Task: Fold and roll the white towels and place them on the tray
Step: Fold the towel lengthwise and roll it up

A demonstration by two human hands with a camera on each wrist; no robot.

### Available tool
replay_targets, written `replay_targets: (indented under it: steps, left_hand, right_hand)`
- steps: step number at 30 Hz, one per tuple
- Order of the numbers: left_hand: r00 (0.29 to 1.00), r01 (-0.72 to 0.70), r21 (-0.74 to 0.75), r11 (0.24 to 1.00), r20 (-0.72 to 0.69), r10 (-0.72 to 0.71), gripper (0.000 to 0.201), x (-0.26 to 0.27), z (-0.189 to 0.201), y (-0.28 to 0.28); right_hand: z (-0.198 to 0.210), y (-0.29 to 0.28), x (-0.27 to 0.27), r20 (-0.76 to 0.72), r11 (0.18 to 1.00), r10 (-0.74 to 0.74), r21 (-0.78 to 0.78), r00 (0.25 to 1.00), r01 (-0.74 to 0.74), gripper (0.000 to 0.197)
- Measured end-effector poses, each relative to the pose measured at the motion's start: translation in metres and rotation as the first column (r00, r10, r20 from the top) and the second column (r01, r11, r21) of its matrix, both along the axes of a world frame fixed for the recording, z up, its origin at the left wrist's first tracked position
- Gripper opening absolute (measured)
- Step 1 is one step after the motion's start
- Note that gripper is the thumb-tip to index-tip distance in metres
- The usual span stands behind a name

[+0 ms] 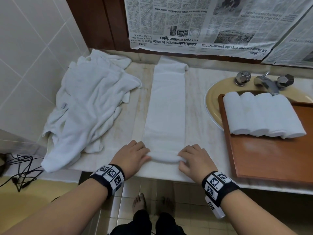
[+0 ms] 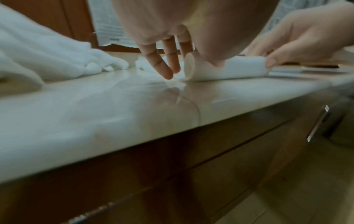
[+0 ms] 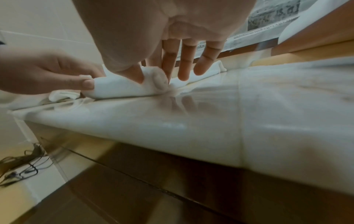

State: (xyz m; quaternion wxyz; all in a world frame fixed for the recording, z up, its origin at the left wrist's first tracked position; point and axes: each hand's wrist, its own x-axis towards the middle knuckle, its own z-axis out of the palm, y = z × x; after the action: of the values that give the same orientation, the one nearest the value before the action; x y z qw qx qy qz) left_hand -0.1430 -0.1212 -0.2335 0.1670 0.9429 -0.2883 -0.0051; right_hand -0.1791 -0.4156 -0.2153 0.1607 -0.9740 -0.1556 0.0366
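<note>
A long folded towel (image 1: 166, 106) lies on the counter (image 1: 199, 102), running from the wall to the near edge, where its end is rolled up. The left hand (image 1: 131, 156) holds the roll's left end, the right hand (image 1: 194, 160) its right end, fingers curled over it. Left of the towel sits a crumpled pile (image 1: 88, 107) of white towels. Right of it, a wooden tray (image 1: 271, 158) rests over the sink (image 1: 213, 100), with four rolls (image 1: 260, 114) side by side at its far end, near the tap (image 1: 267, 82). Newspaper (image 1: 211, 24) covers the wall beyond.
</note>
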Motion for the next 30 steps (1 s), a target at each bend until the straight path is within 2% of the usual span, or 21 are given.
replay_targets:
  steps: [3, 8, 13, 15, 18, 21, 24, 27, 28, 30]
  left_hand:
    - [0.98, -0.108, 0.001, 0.994, -0.167, 0.107, 0.044, -0.001, 0.006, 0.001]
    - [0.909, -0.2, -0.028, 0.979, -0.378, 0.175, 0.035, 0.009, 0.017, 0.001]
    - [0.806, -0.393, -0.027, 0.919, -0.492, 0.33, 0.028, 0.021, 0.028, -0.002]
    - [0.754, -0.467, -0.023, 0.884, -0.533, 0.384, 0.026, 0.023, 0.029, -0.004]
    - [0.744, -0.482, -0.005, 0.876, -0.532, 0.405, 0.027, 0.023, 0.03, -0.008]
    - [0.764, -0.508, -0.054, 0.859, -0.488, 0.421, 0.025, 0.023, 0.028, -0.009]
    - [0.839, -0.44, -0.076, 0.895, -0.391, 0.379, 0.017, 0.021, 0.028, -0.015]
    - [0.901, -0.371, -0.055, 0.927, -0.262, 0.345, 0.014, 0.014, 0.027, -0.02]
    - [0.927, -0.347, -0.066, 0.935, -0.178, 0.332, 0.015, 0.011, 0.024, -0.02]
    - [0.948, -0.318, -0.074, 0.945, -0.048, 0.316, 0.019, 0.004, 0.018, -0.016]
  right_hand:
    - [0.002, -0.003, 0.005, -0.101, 0.999, -0.042, 0.018, 0.994, 0.044, 0.029]
    - [0.012, -0.007, 0.022, -0.344, 0.993, -0.052, 0.078, 0.938, 0.084, 0.025]
    - [0.026, -0.012, 0.04, -0.502, 0.962, -0.106, 0.167, 0.858, 0.216, 0.01]
    - [0.029, -0.015, 0.044, -0.54, 0.938, -0.121, 0.212, 0.833, 0.274, 0.017]
    - [0.034, -0.014, 0.046, -0.565, 0.941, -0.095, 0.216, 0.82, 0.259, 0.023]
    - [0.036, -0.011, 0.042, -0.521, 0.969, -0.059, 0.175, 0.851, 0.174, 0.014]
    - [0.03, -0.011, 0.031, -0.405, 0.982, -0.065, 0.134, 0.912, 0.13, 0.004]
    - [0.021, -0.012, 0.017, -0.158, 0.994, -0.052, 0.091, 0.986, 0.067, 0.017]
    - [0.018, -0.013, 0.013, -0.051, 0.996, -0.027, 0.082, 0.998, 0.031, 0.019]
    - [0.014, -0.013, 0.005, 0.066, 0.999, 0.027, 0.026, 0.997, -0.029, 0.019]
